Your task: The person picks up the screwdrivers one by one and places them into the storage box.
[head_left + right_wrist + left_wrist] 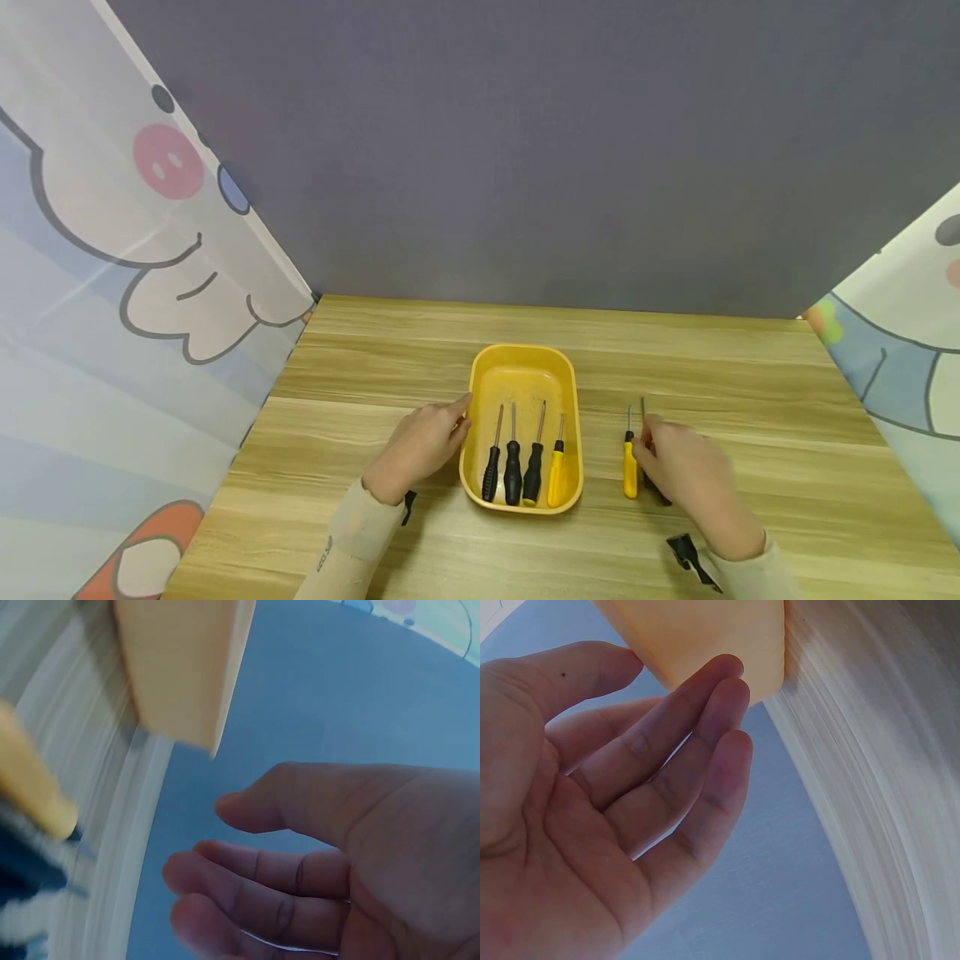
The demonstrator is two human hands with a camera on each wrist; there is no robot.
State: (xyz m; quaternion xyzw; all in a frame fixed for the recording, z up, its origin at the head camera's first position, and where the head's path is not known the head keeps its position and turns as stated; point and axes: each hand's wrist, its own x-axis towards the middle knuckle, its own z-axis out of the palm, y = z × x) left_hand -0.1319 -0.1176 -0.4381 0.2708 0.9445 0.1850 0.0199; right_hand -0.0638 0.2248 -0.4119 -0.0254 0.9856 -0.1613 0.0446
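Observation:
A yellow tray (480, 392) sits mid-table with several screwdrivers in it, black-handled ones (512, 471) and a yellow-handled one (556, 475). My left hand (450, 425) lies at the tray's left rim. In the left wrist view its fingers (697, 727) are straight and their tips touch the tray wall (705, 645). Right of the tray lie a yellow screwdriver (630, 468) and a dark-handled screwdriver (642, 410). My right hand (656, 450) hovers over the dark one and hides its handle. In the right wrist view its fingers (247, 855) are loosely bent and hold nothing.
The wooden table (750, 400) is closed in by a grey back wall (525, 167) and cartoon-print curtains at left (112, 292) and right (900, 350). A black wrist strap (686, 554) shows near the front edge.

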